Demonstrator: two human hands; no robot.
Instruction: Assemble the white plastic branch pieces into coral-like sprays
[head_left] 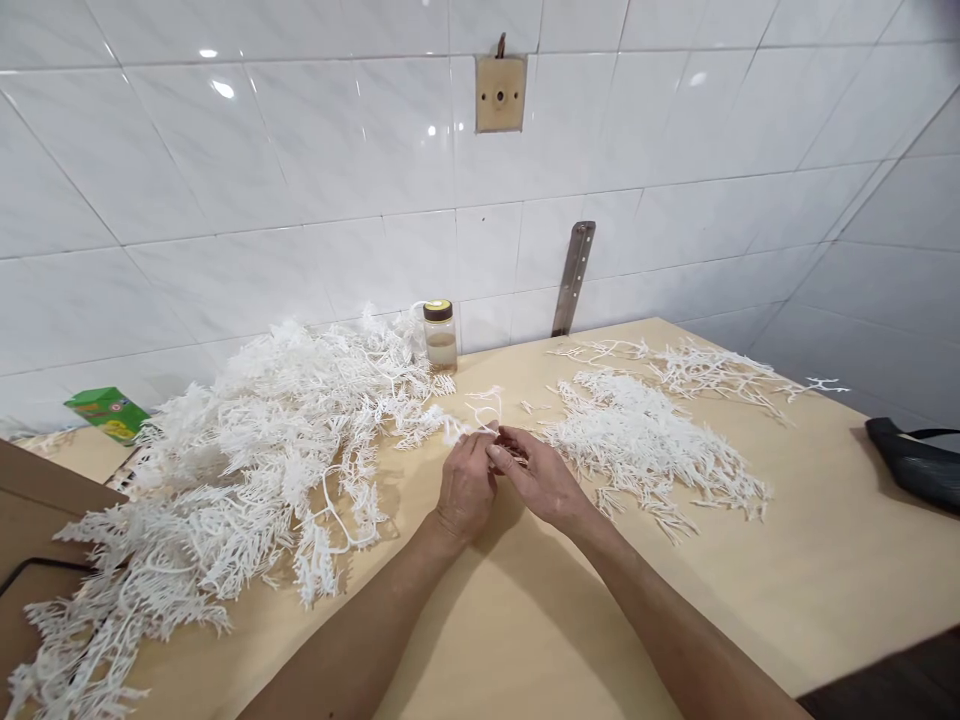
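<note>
My left hand (469,482) and my right hand (541,478) meet over the middle of the table, fingers closed together. Between them is a white branching plastic sprig (486,405), its thin stems sticking out beyond my fingertips. My fingers hide the part that is gripped. To the left spreads a large heap of feathery white plastic branches (262,450). Close by my right hand lies a pile of small loose white pieces (645,440). Farther back on the right are thin bare white stems (705,370).
A jar with a dark lid (440,335) stands by the tiled wall. A metal strip (575,275) leans there too. A green box (109,413) lies at far left, above a brown cardboard box (45,520). A black object (915,460) rests at the right edge of the wooden table (825,570).
</note>
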